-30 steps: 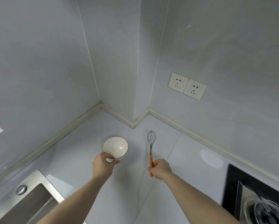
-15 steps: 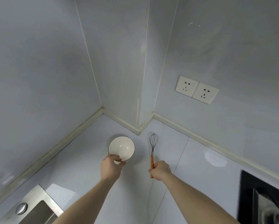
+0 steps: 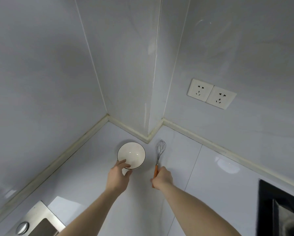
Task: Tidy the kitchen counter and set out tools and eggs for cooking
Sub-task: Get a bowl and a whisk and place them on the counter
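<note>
While the right hand (image 3: 162, 178) curls its fingers round the orange handle of a whisk (image 3: 160, 154), the left hand (image 3: 118, 178) pinches the near rim of a bowl (image 3: 131, 155), thumb over the lip and inside, the other fingers under the outer wall.

Whisk: wire head, steel neck, orange handle. Lies lengthwise just right of centre frame, wire head pointing up the frame toward the wall corner, handle end hidden in the fist; a short orange tip shows below the hand. Whether the head touches the counter cannot be told.

Bowl: white, round, thin dark rim line, nothing visible inside. Sits at centre frame, just left of the whisk and apart from it, near the jutting wall corner.

Counter (image 3: 202, 176): pale glossy surface with a thin seam running down right of the whisk; cream sealing strip along the foot of the walls.

Walls (image 3: 49, 74): pale grey panels filling the upper half of the frame, with a projecting corner at centre.

Sockets (image 3: 212, 93): two white plates side by side, upper right of the frame.

Sink (image 3: 39, 223): steel edge with a round fitting, lower left corner of the frame.

Stove (image 3: 269, 210): black surface, lower right corner, detail blurred.

Both forearms enter from the bottom edge, bare.
</note>
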The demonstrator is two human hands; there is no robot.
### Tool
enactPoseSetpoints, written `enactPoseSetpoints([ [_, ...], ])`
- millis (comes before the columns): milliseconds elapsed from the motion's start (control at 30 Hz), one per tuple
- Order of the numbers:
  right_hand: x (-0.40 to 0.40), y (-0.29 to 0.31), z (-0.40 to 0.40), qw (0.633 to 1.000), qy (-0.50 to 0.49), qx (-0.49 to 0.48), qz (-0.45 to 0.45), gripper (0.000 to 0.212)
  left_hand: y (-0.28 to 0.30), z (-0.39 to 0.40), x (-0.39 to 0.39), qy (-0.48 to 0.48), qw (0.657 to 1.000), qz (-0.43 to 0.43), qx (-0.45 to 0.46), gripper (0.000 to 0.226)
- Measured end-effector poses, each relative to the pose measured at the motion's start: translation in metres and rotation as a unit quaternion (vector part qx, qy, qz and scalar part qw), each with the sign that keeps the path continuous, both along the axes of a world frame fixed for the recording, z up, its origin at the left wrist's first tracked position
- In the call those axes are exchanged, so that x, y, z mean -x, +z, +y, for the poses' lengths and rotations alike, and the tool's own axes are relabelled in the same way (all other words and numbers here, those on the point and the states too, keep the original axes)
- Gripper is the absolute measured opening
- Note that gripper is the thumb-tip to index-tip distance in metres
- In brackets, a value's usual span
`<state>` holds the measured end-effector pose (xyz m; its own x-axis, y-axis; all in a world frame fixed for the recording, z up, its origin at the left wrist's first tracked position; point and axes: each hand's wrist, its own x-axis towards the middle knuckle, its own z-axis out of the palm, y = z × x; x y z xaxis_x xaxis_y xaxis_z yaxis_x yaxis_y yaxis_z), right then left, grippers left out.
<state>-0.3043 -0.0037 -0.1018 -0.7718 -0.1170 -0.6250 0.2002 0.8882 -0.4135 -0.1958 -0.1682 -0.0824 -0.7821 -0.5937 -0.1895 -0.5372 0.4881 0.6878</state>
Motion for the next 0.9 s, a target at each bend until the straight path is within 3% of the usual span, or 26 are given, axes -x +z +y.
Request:
enactPoseSetpoints([
  [100,-0.005,0.0,-0.006,1.0,0.005,0.0,0.016,0.051,0.002,0.0,-0.012,-0.01,0.999,0.027,0.019,0.016],
  [267,-0.014,-0.006,-0.009,1.0,0.001,0.018,0.015,0.045,0.017,0.003,-0.036,0.002,0.998,0.054,0.012,0.021],
  [467,-0.022,0.015,0.016,0.997,0.061,0.027,0.032,0.056,0.037,0.013,-0.069,-0.027,0.999,0.028,0.002,0.026],
  [700,-0.066,0.066,0.073,0.982,0.077,0.158,0.068,0.048,0.065,0.029,-0.127,-0.093,0.995,-0.024,0.007,0.027],
  [900,-0.103,0.112,0.144,0.967,0.043,0.231,0.094,0.042,0.102,0.072,-0.144,-0.099,0.995,0.013,0.016,0.024],
])
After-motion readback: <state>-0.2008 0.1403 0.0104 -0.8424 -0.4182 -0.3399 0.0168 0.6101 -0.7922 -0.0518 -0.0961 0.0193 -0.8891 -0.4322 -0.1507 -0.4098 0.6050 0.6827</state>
